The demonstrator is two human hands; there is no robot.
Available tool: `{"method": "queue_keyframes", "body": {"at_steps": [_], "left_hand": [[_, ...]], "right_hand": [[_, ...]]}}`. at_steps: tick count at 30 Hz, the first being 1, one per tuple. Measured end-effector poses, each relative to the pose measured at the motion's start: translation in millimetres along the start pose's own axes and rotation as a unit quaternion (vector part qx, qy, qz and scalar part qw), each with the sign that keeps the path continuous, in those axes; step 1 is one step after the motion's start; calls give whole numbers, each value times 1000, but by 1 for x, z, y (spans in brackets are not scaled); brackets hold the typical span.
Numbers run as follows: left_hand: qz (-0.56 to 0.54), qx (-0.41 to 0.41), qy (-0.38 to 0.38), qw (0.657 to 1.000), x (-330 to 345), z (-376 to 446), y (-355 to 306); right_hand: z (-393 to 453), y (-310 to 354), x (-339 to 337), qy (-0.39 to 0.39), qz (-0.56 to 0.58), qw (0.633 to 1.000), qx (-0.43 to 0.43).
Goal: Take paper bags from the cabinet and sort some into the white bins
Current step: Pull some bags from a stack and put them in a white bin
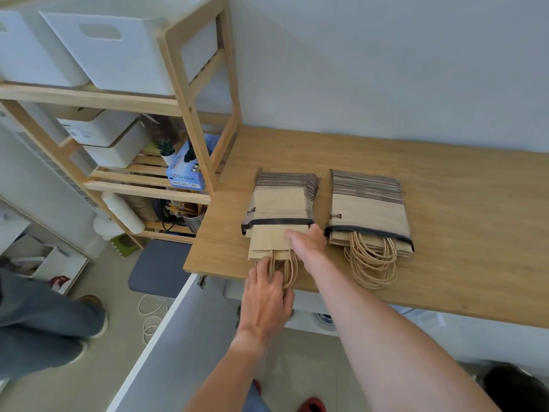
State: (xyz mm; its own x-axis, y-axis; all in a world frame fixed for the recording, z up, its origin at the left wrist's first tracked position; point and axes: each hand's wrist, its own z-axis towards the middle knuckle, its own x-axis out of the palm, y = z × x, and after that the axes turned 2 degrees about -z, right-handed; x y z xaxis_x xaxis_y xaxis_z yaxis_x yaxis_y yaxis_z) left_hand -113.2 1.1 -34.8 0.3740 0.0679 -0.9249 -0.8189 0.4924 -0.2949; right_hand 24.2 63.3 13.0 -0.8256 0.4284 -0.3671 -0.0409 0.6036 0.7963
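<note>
Two striped beige pouches lie side by side on the wooden countertop [445, 233]. The left pouch [279, 200] has brown paper bags [267, 245] sticking out of its mouth. My left hand [267, 298] grips the twine handles of those bags at the counter's front edge. My right hand [309, 242] presses flat on the bags at the pouch's mouth. The right pouch [368, 209] holds another stack with looped twine handles [371, 263] hanging out. White bins [113, 55] stand on the top shelf of the wooden rack at the upper left.
The open white cabinet door [166, 337] juts out below the counter on the left. The wooden rack [190, 114] holds smaller white boxes, a blue glove box [187, 171] and a small plant. Another person's legs [44, 316] stand at the far left. A grey stool [160, 266] sits beside the counter.
</note>
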Motion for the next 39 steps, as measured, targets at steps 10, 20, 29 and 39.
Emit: {"method": "queue_keyframes", "body": {"at_steps": [10,20,29,39], "left_hand": [[-61,-9,2,998,4,-21,19],[-194,34,-62,978,-16,-30,12],[-425,-176,-189,868,-19,-41,-11],[-487,-268,-8,831,-18,-14,-32]], "right_hand": [[-3,-4,10,23,22,999,1],[-15,-21,-10,84,78,993,-25],[-20,-46,-42,145,93,985,23],[-32,-66,-96,237,86,967,46]]}}
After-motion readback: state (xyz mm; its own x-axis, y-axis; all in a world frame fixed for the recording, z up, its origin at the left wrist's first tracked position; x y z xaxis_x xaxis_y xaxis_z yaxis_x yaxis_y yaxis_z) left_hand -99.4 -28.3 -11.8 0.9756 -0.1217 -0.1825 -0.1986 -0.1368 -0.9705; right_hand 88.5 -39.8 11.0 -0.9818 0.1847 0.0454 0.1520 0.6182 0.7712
